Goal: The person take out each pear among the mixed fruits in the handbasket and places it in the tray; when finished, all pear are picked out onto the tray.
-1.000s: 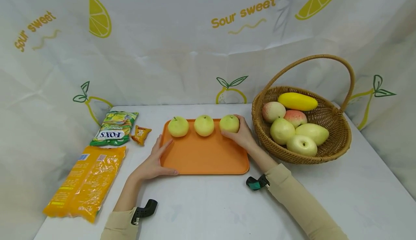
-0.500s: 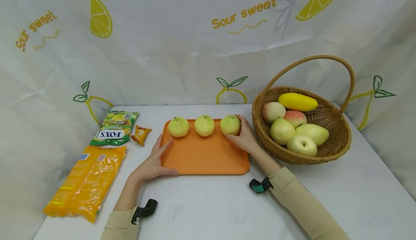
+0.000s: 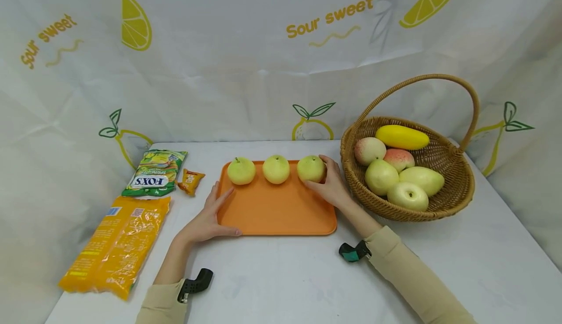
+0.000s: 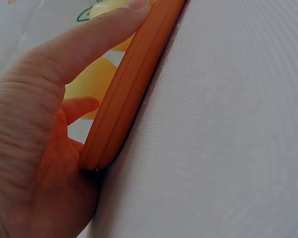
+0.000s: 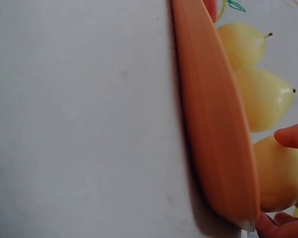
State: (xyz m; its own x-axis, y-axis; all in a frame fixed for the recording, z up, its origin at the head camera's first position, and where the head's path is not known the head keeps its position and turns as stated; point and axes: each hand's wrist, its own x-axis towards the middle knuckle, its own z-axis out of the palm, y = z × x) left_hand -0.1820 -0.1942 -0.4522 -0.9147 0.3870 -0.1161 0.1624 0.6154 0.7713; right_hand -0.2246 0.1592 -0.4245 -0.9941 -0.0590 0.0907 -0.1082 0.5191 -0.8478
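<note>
Three yellow-green pears lie in a row along the far side of an orange tray (image 3: 276,212): a left pear (image 3: 241,171), a middle pear (image 3: 276,169) and a right pear (image 3: 311,169). My right hand (image 3: 331,185) holds the right pear, thumb in front and fingers round its right side. In the right wrist view the thumb (image 5: 294,137) touches that pear (image 5: 278,173). My left hand (image 3: 208,219) rests spread at the tray's near left corner. Its thumb (image 4: 104,34) lies along the near rim in the left wrist view, with the other fingers at the left side.
A wicker basket (image 3: 458,199) with several fruits and a tall handle stands at the right. On the left lie a green snack bag (image 3: 153,173), a small orange packet (image 3: 190,182) and a large orange bag (image 3: 116,246). A white printed cloth (image 3: 246,99) hangs behind.
My right hand has shifted slightly right and towards me, its thumb sliding a little across the pear's front. The right pear has moved barely to the right. The left hand keeps its place.
</note>
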